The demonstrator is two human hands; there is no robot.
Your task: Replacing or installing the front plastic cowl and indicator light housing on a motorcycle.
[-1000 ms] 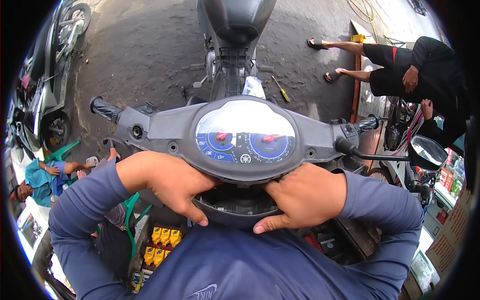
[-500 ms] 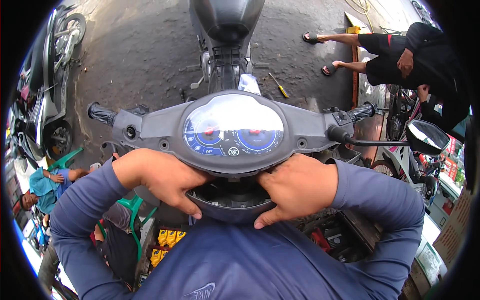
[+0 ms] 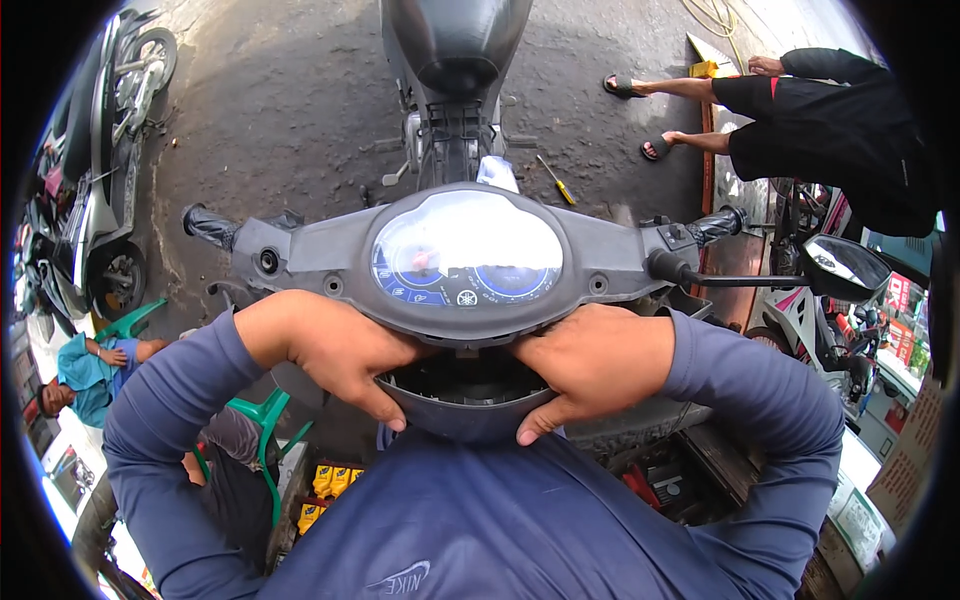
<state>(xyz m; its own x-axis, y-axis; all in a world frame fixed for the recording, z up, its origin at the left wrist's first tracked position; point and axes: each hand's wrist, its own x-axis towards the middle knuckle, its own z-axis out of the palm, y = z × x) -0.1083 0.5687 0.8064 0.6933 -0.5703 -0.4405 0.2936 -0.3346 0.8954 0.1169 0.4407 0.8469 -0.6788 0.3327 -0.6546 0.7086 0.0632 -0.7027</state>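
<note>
A grey motorbike handlebar cover with a round-topped speedometer panel [image 3: 465,250] lies before me; glare whitens much of its glass. Closer to my body, a dark curved front cover [image 3: 465,418] stands apart from the panel housing, leaving a dark gap between them. My left hand [image 3: 335,345] is closed on the left end of this front cover, thumb outside, fingers hidden in the gap. At the right end my right hand [image 3: 595,355] grips it the same way, with its thumb pressed on the outer face.
Handlebar grips [image 3: 208,227] and one mirror [image 3: 848,268] stick out sideways. Beyond lie the black seat [image 3: 455,45] and a yellow-handled screwdriver [image 3: 565,192]. A person in black shorts [image 3: 800,150] stands right; another sits left. Parked motorbikes [image 3: 105,170] line the left; yellow bottles [image 3: 322,480] sit below.
Both hands keep their grip on the front cover, with thumbs slightly shifted. The panel has turned a little, with more glare. The standing person's arms have moved apart.
</note>
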